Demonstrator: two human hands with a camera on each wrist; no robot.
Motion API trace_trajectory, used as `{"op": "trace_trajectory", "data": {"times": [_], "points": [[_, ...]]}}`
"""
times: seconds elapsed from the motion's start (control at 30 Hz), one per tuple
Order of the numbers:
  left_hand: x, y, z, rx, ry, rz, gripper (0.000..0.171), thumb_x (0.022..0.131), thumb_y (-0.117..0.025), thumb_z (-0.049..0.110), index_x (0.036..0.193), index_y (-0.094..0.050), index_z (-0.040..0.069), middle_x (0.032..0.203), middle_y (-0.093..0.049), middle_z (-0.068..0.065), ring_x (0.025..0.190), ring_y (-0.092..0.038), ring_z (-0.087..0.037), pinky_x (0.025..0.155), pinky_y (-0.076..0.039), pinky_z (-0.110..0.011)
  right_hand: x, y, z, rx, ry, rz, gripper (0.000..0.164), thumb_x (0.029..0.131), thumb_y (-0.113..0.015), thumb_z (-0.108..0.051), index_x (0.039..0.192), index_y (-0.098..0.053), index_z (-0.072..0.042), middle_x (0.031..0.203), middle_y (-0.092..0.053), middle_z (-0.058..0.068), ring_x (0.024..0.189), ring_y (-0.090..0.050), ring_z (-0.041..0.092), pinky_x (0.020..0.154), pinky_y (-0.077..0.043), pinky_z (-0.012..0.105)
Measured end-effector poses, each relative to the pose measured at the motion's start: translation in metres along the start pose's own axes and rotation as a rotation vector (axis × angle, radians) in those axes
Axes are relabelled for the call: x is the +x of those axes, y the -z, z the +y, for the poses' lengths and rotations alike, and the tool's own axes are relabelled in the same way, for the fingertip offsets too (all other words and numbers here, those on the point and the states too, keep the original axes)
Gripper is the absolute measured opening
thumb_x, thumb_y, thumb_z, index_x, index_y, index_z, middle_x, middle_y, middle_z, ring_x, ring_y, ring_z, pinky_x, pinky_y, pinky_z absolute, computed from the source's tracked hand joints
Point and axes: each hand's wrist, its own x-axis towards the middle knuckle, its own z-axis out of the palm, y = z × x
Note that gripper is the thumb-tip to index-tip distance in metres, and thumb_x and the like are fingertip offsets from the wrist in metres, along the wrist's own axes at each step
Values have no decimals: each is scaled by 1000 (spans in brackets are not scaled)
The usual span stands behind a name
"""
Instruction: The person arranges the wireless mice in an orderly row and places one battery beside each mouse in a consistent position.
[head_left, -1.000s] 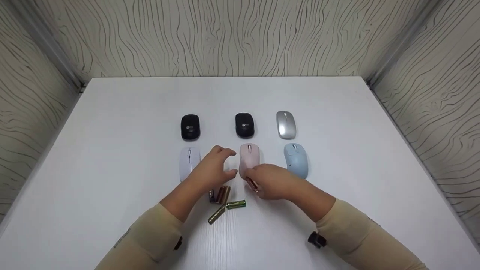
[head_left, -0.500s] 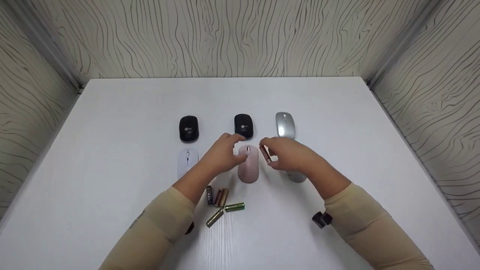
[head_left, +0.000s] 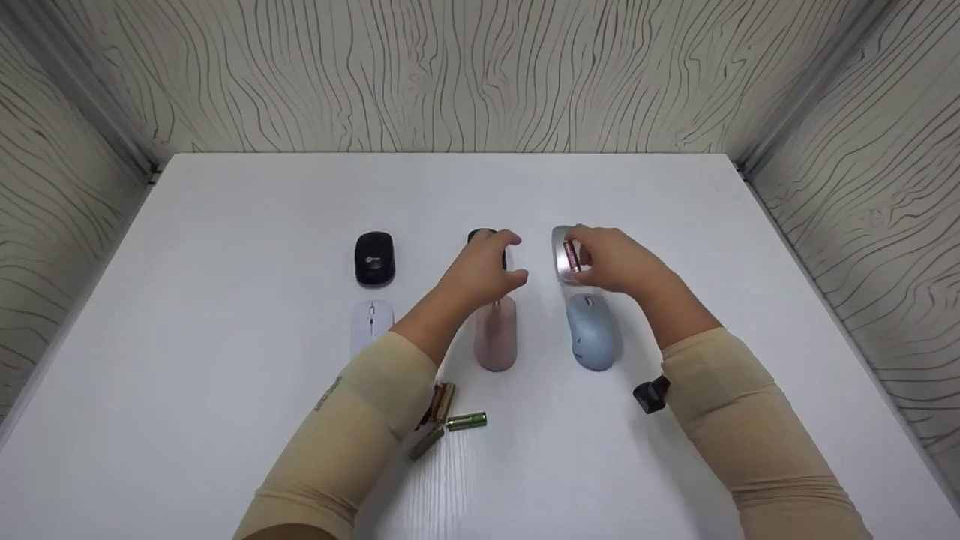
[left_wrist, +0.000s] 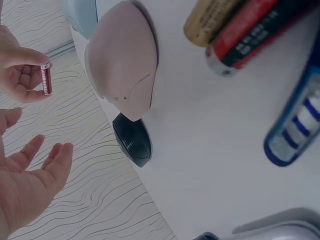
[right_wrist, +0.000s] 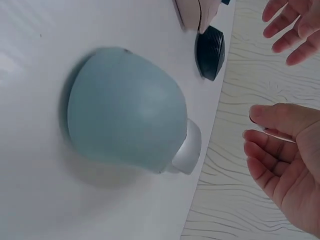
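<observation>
My right hand (head_left: 619, 259) pinches a red battery (head_left: 572, 256) between thumb and fingers, over the silver mouse (head_left: 559, 259). The left wrist view shows that battery (left_wrist: 46, 78) upright and apart from the table. My left hand (head_left: 480, 274) holds nothing; its fingers and thumb are spread apart. It hovers above the middle black mouse (head_left: 476, 234), mostly covering it in the head view. Just in front lies a pink mouse (head_left: 495, 341), its front end partly covered by the same hand. A light blue mouse (head_left: 592, 334) lies nearer me than the silver one.
At left are another black mouse (head_left: 374, 259) and a pale lavender mouse (head_left: 370, 326). Several loose batteries, including a green one (head_left: 466, 421) and a gold one (head_left: 445, 401), lie near my left forearm on the white table (head_left: 247, 315). Wood-patterned panels (head_left: 450, 75) stand around the table.
My right hand has carried the red battery from beside the pink mouse, past the blue mouse, away to the silver mouse. My left hand has moved forward and right over the middle black mouse.
</observation>
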Motion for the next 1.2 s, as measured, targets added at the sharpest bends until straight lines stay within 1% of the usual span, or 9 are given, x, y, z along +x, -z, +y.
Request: {"op": "trace_trajectory", "data": {"times": [0.13,0.23,0.33,0.43,0.53,0.67,0.87,0.97,1.2], "points": [[12,-3,6,-24,32,10,52,84,-63,31,132,-46,20,134,-41,-7,121,-45,-20,97,-40,-34,11,4,15,35,-41,28,51,81,-67,-9,127,-46,-9,94,-60,12,83,-57,25,71,-50,39],[20,-6,9,-31,48,16,52,84,-62,31,133,-45,20,134,-41,-6,120,-45,-19,96,-40,-33,19,4,24,60,-69,46,47,80,-66,-7,124,-47,-7,92,-60,13,81,-57,26,69,-50,39],[26,-8,11,-31,49,23,53,84,-62,31,133,-45,19,132,-42,-6,119,-45,-18,94,-41,-32,25,3,31,69,-103,59,47,80,-65,-5,123,-47,-5,92,-60,14,82,-57,27,72,-49,40],[29,-10,13,-30,46,28,53,84,-62,31,132,-45,19,131,-43,-6,116,-46,-17,92,-42,-30,31,0,39,57,-136,58,46,80,-64,-3,122,-47,-3,92,-59,15,83,-56,28,74,-48,42],[30,-13,14,-26,46,31,52,84,-62,31,132,-46,19,129,-44,-6,113,-47,-16,90,-43,-29,35,-4,46,16,-152,57,40,79,-63,-1,117,-49,-2,88,-59,14,79,-55,27,71,-47,40],[32,-15,14,-19,48,25,52,83,-63,31,131,-46,18,128,-45,-6,113,-47,-16,91,-43,-29,38,-9,55,-56,-157,45,29,80,-60,1,107,-50,0,81,-57,13,74,-52,26,68,-45,39],[32,-17,11,-12,45,14,53,84,-63,30,132,-46,18,130,-44,-7,117,-46,-18,93,-42,-30,42,-19,61,-112,-160,37,19,86,-54,-5,104,-51,1,87,-59,17,79,-53,29,74,-46,43],[31,-18,10,-16,52,12,53,84,-63,29,133,-46,19,131,-43,-6,118,-45,-18,94,-42,-30,44,-23,62,-121,-156,35,17,89,-51,-7,104,-51,1,89,-60,18,80,-53,29,76,-45,44],[30,-18,10,-14,60,5,53,84,-63,30,133,-45,19,133,-42,-7,120,-44,-19,95,-41,-32,45,-25,61,-95,-153,1,18,83,-55,-1,101,-50,0,88,-57,16,81,-51,29,75,-44,42]]}}
